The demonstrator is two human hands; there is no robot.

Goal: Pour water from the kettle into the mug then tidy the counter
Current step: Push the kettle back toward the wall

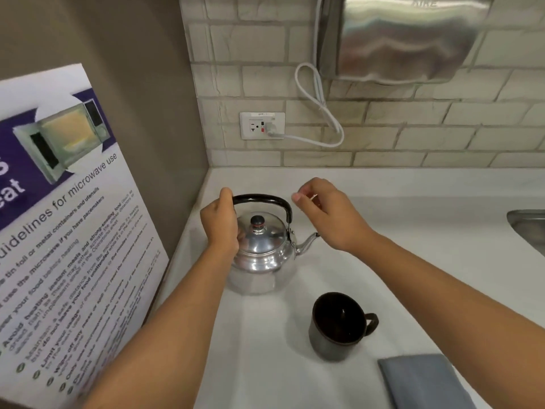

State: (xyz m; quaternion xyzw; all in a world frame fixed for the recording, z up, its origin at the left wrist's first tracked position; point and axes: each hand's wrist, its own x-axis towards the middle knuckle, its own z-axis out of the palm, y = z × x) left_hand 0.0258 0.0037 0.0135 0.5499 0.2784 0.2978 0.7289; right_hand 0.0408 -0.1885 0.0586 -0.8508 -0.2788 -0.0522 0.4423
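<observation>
A white counter [413, 231] is seen below a tiled wall. Nothing has been poured yet, it is judged: the kettle [259, 249] stands upright and the mug [339, 326], nearer and to its right, looks empty. The kettle's handle is gripped at its left end by the left hand [219, 222]. The right hand [324, 211] is held loosely curled, empty, just above the spout. A folded cloth [424, 382] lies unused.

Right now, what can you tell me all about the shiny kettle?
The kettle looks like polished silver metal, round and squat, standing upright on the white counter near the corner. It has a domed lid with a dark knob, a black arched handle raised over the top, and a short curved spout pointing right. The left hand grips the handle's left end; the right hand hovers near without touching.
</observation>
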